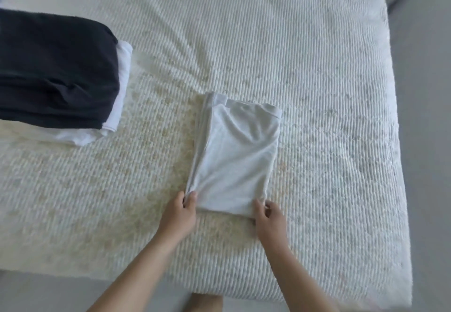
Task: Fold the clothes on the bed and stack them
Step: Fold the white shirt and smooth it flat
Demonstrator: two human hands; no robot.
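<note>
Folded white garment (234,155), corners pinched by both hands (225,214), lies right of dark-topped stack (53,72).

A bedroom in a home. A bed (305,72) with a cream ribbed cover fills most of the view, with a stack of folded clothes (56,77) at nine o'clock. Grey floor (424,92) runs past its edge at three o'clock.

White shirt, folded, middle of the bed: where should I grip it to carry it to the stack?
Grip the white shirt at its two near corners, from the near side, where the left hand and right hand already pinch it. The near edge looks like a closed fold, so the layers should hold together.
</note>
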